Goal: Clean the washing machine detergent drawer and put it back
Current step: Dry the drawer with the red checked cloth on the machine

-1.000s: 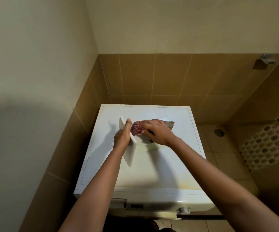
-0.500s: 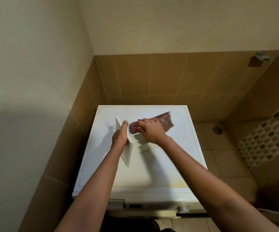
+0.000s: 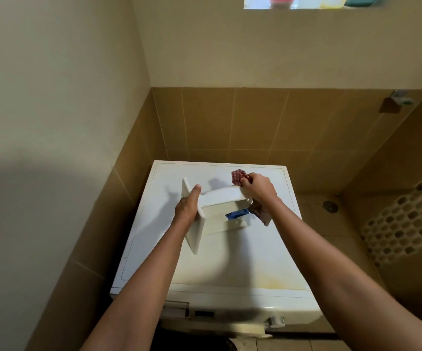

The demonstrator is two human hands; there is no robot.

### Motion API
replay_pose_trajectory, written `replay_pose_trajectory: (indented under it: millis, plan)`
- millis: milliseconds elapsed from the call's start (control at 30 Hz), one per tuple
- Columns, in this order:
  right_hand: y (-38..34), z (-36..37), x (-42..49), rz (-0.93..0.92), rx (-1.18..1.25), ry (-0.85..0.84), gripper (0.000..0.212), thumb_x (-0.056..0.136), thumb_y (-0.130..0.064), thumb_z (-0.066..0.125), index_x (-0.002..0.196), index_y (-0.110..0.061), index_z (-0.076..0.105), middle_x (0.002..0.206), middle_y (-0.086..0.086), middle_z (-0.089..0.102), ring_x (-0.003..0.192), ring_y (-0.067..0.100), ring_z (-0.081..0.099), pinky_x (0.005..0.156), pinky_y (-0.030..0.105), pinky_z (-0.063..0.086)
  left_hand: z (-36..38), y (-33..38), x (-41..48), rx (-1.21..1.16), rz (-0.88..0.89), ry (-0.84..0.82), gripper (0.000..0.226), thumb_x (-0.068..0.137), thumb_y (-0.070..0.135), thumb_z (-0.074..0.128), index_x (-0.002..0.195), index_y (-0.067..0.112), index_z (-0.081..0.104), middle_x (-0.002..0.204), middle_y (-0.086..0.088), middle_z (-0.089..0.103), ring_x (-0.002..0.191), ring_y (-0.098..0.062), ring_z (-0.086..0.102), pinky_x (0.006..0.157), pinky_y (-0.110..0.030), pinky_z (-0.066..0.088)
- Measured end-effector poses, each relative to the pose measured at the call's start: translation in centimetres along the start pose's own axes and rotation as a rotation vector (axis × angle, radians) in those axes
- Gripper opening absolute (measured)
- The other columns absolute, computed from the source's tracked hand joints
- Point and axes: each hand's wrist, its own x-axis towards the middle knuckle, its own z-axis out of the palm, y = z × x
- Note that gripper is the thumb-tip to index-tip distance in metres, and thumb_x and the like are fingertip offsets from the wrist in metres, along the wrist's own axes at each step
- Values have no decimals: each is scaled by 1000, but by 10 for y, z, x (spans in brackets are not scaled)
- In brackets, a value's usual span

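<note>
In a narrow corner with a brown tiled wall, the white top of the washing machine is my work surface. The detergent drawer is out of the machine and turned on its side above this top. I cannot tell if its lower corner touches the top. My left hand grips the front panel, fingers curled around it and thumb lying along the edge. My right hand is closed on a red checked cloth and presses it on the far end of the drawer. The risk, I think, is that one hand alone carries the drawer: a too strong rub can twist it out of my grip onto the smooth top. The blue insert may also come loose if the hanging cloth end catches it.
</note>
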Motion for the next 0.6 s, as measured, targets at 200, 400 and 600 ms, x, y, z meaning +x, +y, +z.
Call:
replay_pose_trajectory:
  millis: [200, 400, 600]
  plan:
    - [16, -11, 1, 68, 338, 42, 16, 82, -24, 65, 93, -11, 66, 83, 4, 64, 81, 21, 57, 63, 28, 39, -2, 4, -5, 40, 39, -35, 76, 78, 81, 43, 118, 18, 61, 106, -6, 66, 96, -23, 62, 93, -40, 48]
    - [29, -8, -20, 10, 745, 129, 21, 81, -12, 68, 97, -22, 58, 93, 7, 67, 85, 24, 63, 79, 39, 50, -5, 16, -6, -90, 46, -71, 96, 70, 91, 11, 112, 22, 62, 105, -8, 69, 93, -21, 63, 80, -36, 46]
    - [48, 9, -52, -44, 858, 100, 26, 85, -4, 64, 97, -26, 56, 94, 9, 62, 81, 20, 61, 70, 37, 52, -9, 12, -1, -175, 37, -107, 90, 87, 77, 3, 130, 21, 59, 119, -12, 67, 111, -27, 62, 105, -39, 44]
